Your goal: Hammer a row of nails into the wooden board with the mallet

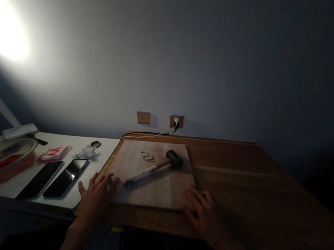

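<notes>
A pale wooden board [151,194] lies flat on the brown wooden table. Across it rests a mallet [174,159] with a dark head pointing right and a light handle pointing left. Behind the handle lie several small shiny metal pieces [148,157], too small to name. My left hand [97,193] is at the board's left edge, fingers spread, just left of the handle's end. At the board's front right corner rests my right hand [202,208], fingers stretched out. Neither hand holds anything.
On the white table to the left lie two phones [66,179], crumpled clear plastic [86,153], a red and white packet [54,153] and a large clear bowl [8,162]. A lamp base [20,131] stands behind. A plug [176,121] with cables sits in the wall socket.
</notes>
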{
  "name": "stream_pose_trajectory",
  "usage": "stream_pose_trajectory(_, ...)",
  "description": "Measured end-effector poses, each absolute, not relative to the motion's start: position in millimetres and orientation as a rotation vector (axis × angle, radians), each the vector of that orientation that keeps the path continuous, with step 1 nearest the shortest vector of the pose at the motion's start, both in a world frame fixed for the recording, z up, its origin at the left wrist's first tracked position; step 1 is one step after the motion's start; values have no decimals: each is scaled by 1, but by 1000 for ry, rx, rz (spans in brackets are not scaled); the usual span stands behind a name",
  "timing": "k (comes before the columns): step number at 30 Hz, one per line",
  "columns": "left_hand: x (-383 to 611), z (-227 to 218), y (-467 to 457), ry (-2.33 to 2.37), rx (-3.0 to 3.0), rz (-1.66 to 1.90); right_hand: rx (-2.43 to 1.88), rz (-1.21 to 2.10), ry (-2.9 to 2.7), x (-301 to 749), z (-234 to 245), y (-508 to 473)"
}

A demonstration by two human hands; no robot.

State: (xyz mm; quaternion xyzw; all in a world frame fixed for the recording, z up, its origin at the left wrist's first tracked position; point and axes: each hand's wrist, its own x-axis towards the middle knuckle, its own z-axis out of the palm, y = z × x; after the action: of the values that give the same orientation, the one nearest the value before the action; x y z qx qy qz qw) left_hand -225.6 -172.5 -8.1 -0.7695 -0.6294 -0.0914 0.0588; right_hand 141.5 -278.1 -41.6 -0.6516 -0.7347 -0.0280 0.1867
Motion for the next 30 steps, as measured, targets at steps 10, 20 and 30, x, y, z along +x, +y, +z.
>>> stream_pose_trajectory(10, -246, -13, -166, -2043, -2282, -456, -1719, -90, -2152, 116, -35, -262)
stream_pose_trajectory(20, -228, -9, -185, -2096, -2393, -604, -1734, -404, -2136, 154, -38, -267)
stream_pose_trajectory(30, -172, -25, -239, -1727, -2781, -618, -1860, -495, -2227, 266, -50, -325)
